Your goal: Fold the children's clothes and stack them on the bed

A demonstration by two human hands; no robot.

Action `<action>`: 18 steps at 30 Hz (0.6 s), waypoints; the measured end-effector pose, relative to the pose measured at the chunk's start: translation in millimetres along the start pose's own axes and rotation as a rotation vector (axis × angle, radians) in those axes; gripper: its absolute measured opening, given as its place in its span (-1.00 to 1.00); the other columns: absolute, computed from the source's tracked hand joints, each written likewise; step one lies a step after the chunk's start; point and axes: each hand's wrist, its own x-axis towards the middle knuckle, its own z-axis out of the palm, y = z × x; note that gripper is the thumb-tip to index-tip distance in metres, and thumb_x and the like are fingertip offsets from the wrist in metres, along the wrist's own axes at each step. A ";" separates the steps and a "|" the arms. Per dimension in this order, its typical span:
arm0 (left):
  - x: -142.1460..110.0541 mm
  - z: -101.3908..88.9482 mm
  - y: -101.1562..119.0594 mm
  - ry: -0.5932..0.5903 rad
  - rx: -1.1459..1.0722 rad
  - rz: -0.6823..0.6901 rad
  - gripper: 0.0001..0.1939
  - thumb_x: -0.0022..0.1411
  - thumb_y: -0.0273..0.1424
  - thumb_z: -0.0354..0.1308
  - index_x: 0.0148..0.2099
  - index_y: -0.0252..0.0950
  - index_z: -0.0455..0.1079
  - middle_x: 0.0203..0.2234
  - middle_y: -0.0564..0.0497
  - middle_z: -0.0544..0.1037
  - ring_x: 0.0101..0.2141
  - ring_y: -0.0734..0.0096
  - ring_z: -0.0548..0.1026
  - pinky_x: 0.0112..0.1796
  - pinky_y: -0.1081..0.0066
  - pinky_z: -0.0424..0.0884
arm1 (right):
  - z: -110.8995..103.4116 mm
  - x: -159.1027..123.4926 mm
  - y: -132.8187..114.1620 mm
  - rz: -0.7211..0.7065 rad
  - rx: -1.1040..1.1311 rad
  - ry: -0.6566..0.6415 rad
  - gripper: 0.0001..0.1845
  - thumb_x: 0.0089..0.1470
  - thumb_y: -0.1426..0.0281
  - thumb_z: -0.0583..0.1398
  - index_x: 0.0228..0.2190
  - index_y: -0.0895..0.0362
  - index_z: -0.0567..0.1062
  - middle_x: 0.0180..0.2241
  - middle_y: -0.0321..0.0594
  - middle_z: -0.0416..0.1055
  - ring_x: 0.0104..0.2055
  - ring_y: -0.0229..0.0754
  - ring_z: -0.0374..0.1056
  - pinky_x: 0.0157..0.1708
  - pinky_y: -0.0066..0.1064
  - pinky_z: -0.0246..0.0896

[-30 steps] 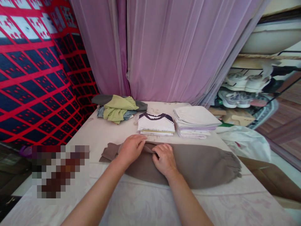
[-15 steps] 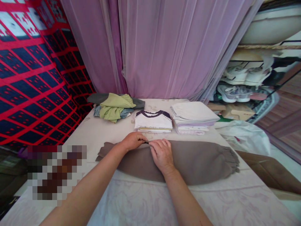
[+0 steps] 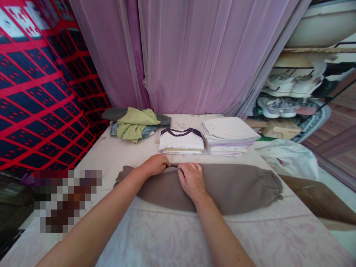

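A pair of grey-brown pants (image 3: 230, 189) lies folded lengthwise across the bed, gathered at its right end. My left hand (image 3: 157, 165) is closed, pinching the far edge of the cloth left of its middle. Just to the right, my right hand (image 3: 191, 180) rests over the same edge, its fingers curled onto the fabric and the thumb towards the left hand. A short stretch of slightly raised edge shows between the hands. Beyond them sits a folded white shirt (image 3: 180, 140) with a dark collar, on top of other folded cloth.
A stack of folded light cloths (image 3: 229, 129) stands at the back right. Rumpled green clothing (image 3: 136, 124) lies on darker garments at the back left. Purple curtains (image 3: 189, 55) hang behind the bed (image 3: 155, 237). To the right are a shoe rack with sneakers (image 3: 278, 107) and a cardboard box (image 3: 317, 200).
My left hand has slid a little left along the far edge, widening the gap between the hands. My right hand stays nearly in place on the pants.
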 end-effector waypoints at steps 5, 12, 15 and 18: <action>-1.3 -8.6 7.4 -0.030 0.043 -0.036 -0.63 0.10 -0.56 -0.04 -0.14 -0.23 0.51 -0.26 0.02 0.59 -0.23 0.36 0.49 -0.19 0.45 0.36 | -1.1 0.6 -1.1 0.033 -0.050 -0.057 -0.87 0.10 0.47 0.09 -0.33 0.08 0.44 -0.28 -0.21 0.50 -0.16 -0.16 0.31 -0.01 -0.28 -0.09; 0.4 -16.0 13.2 -0.126 0.146 0.052 -0.61 0.31 -0.20 -0.10 -0.20 -0.27 0.51 -0.29 -0.05 0.58 -0.23 0.29 0.48 -0.15 0.40 0.33 | -1.1 7.9 1.4 0.142 -0.084 -0.175 -0.86 0.14 0.42 0.10 -0.26 0.09 0.44 -0.30 -0.21 0.50 -0.17 -0.13 0.36 -0.06 -0.29 -0.04; 1.5 -16.1 10.6 -0.141 0.162 -0.013 -0.65 0.30 -0.19 -0.06 -0.25 -0.25 0.49 -0.33 -0.02 0.56 -0.28 0.32 0.48 -0.25 0.44 0.32 | -4.5 19.8 4.2 0.181 -0.103 -0.249 -0.86 0.16 0.36 0.11 -0.25 0.07 0.45 -0.31 -0.21 0.52 -0.18 -0.12 0.38 -0.12 -0.31 0.02; 2.3 -13.3 8.7 -0.150 0.198 -0.118 -0.72 0.28 -0.21 -0.03 -0.27 -0.23 0.44 -0.32 0.00 0.55 -0.30 0.31 0.48 -0.31 0.44 0.31 | -6.0 31.4 9.7 0.202 -0.090 -0.295 -0.83 0.14 0.32 0.15 -0.21 0.05 0.45 -0.28 -0.22 0.53 -0.17 -0.12 0.40 -0.17 -0.33 0.06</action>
